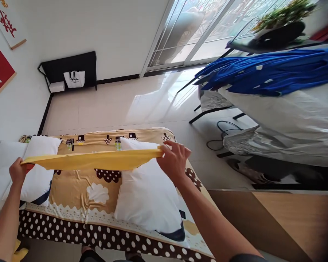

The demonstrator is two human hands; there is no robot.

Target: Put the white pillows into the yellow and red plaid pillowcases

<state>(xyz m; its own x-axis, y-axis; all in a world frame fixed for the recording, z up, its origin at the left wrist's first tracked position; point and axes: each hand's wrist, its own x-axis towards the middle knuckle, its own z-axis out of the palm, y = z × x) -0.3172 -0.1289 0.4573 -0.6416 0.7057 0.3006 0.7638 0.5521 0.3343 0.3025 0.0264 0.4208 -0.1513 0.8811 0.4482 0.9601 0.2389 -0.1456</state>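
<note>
A yellow cloth (95,159) is stretched nearly level between both hands above the bed; whether it is a pillowcase or another piece of fabric I cannot tell. My left hand (17,171) is closed on its left end, where a bit of red shows at the fingers. At the other end, my right hand (175,161) pinches the opposite corner between thumb and fingers. Beneath the cloth lies a white pillow (150,196) with a dark blue corner, partly covered from view. Another white pillow (39,174) lies by my left hand.
Under the pillows is a bed with a patterned brown sheet (76,189). More white bedding (0,171) lies at its left end. A rack with blue clothes (276,72) stands right, a wooden surface (297,218) lower right. Something yellow (19,253) lies on the floor.
</note>
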